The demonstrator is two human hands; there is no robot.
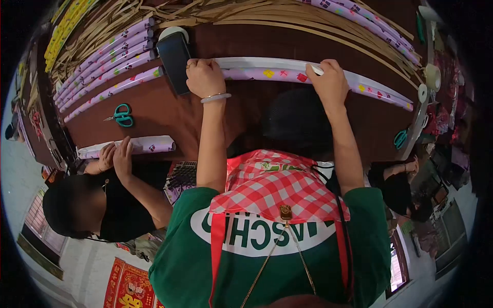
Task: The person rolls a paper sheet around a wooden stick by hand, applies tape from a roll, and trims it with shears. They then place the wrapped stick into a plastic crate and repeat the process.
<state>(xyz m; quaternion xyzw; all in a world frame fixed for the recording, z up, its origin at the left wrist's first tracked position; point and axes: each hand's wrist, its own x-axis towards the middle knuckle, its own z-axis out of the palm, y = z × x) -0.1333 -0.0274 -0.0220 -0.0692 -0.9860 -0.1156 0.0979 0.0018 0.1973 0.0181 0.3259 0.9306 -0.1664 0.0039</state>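
A long lilac roll of patterned wrapping paper (287,75) lies crosswise on the brown table in front of me, its white edge (277,62) showing along the far side. My left hand (206,78) is closed over the roll's left end, fingers curled down on the paper. Further right, my right hand (330,84) pinches the paper, thumb and fingers at a small white flap (317,70). Just left of my left hand lies a dark flat rectangular object (173,61), beside a white round thing (173,33).
Several finished-looking lilac rolls (110,61) lie at left, with teal scissors (123,115) below. A co-worker's hands (115,156) work on another roll (154,145). Brown paper strips (241,15) cover the far side. More teal scissors (400,138) and tape (432,77) are at right.
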